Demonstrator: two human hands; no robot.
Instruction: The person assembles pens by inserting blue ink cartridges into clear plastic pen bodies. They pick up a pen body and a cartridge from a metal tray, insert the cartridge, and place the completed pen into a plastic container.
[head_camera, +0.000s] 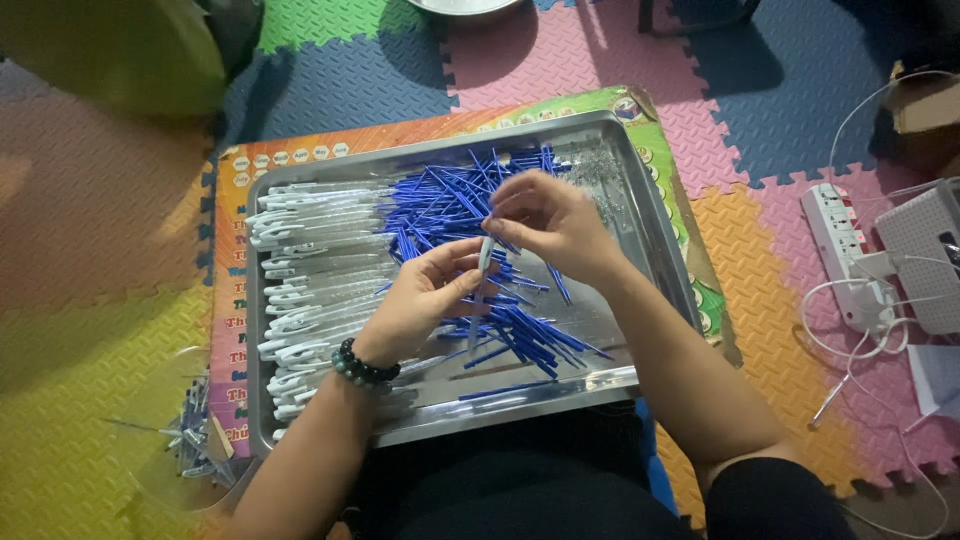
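My left hand (425, 295) grips a clear pen barrel (483, 262) held upright over a metal tray (655, 240). Just above it, my right hand (545, 220) pinches the barrel's top end with its fingertips. A pile of blue pen refills (455, 200) lies in the tray's middle and runs toward its near edge. Rows of clear pen barrels with white clips (310, 260) fill the tray's left side. A dark bead bracelet (362, 368) sits on my left wrist.
The tray rests on a colourful printed board (225, 330) over foam floor mats. A clear bag with small pen parts (190, 440) lies at the lower left. A white power strip (845, 255), cables and a white box (925, 255) are at the right.
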